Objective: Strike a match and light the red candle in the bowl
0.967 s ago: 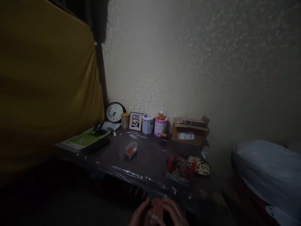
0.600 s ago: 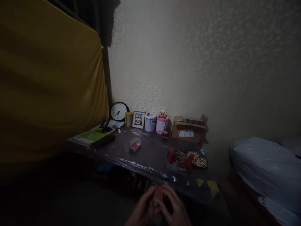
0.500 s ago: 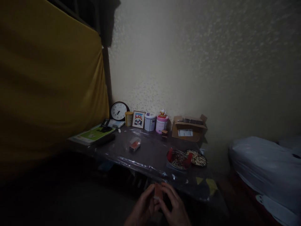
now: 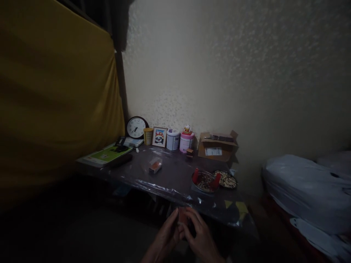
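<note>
Between my two hands, just in front of the table's near edge, is a small reddish-brown box [image 4: 182,215] that looks like a matchbox. My left hand [image 4: 168,232] grips its left side, thumb up along the edge. The fingers of my right hand [image 4: 199,232] curl over its right side, with the thumb at its lower end. Dim light hides its markings. Beyond my hands, a similar orange box in clear wrapping [image 4: 155,165] lies on the table. To the right sits a round dish [image 4: 205,187] with two red candles [image 4: 195,175] and small bits in it.
A plate of pale sticks [image 4: 225,179] adjoins the dish. Along the wall stand a clock [image 4: 136,127], a picture frame [image 4: 159,137], a white tin [image 4: 173,140], a pink tin [image 4: 187,142] and an open carton [image 4: 215,151]. A yellow curtain [image 4: 60,84] hangs at left.
The view has shifted slightly, so the table things appear a little higher and further left. Both hands keep hold of the matchbox, in nearly the same pose.
</note>
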`<state>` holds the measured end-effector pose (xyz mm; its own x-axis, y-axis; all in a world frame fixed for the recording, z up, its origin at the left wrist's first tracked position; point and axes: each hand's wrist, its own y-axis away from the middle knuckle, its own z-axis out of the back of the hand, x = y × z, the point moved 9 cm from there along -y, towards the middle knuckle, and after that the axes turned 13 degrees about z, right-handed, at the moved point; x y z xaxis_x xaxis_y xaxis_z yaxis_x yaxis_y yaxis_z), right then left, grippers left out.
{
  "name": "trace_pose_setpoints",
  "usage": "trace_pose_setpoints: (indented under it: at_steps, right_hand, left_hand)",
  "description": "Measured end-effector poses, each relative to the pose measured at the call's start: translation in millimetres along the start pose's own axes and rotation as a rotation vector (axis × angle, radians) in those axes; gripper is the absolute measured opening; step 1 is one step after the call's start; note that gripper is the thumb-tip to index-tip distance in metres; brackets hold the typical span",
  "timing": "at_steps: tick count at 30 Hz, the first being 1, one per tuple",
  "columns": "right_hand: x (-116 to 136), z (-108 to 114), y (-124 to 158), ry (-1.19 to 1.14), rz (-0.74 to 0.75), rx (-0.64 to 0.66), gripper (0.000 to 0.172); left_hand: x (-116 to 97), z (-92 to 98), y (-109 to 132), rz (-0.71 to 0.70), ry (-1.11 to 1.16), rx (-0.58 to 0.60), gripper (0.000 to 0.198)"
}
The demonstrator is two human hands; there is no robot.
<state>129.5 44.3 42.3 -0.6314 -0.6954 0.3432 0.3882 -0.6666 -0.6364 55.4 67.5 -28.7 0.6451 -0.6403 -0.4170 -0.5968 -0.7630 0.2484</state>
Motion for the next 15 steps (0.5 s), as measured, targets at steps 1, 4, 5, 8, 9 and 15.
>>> trace_pose_setpoints:
  at_steps: [1, 4, 5, 8, 9, 15]
  right_hand:
    - [0, 0, 0, -0.005, -0.01, 0.0, 0.031]
    - [6, 5, -4, -0.027, -0.02, -0.021, 0.034]
    - [9, 7, -6, -0.034, -0.021, -0.031, 0.035]
    - [15, 12, -10, -0.043, -0.047, -0.048, 0.036]
    - [16, 13, -11, -0.04, -0.062, -0.05, 0.035]
    - [11, 10, -9, -0.068, -0.099, -0.056, 0.035]
  left_hand:
    - [1, 0.7, 0, 0.006, 0.006, -0.005, 0.021]
    - [3, 0.3, -2, 0.02, -0.003, 0.019, 0.023]
    - [4, -0.6, -3, 0.026, -0.02, 0.035, 0.025]
    - [5, -0.4, -5, 0.016, -0.062, 0.048, 0.027]
    - [5, 0.0, -5, 0.012, -0.068, 0.045, 0.027]
    - [3, -0.8, -1, 0.016, -0.066, 0.009, 0.023]
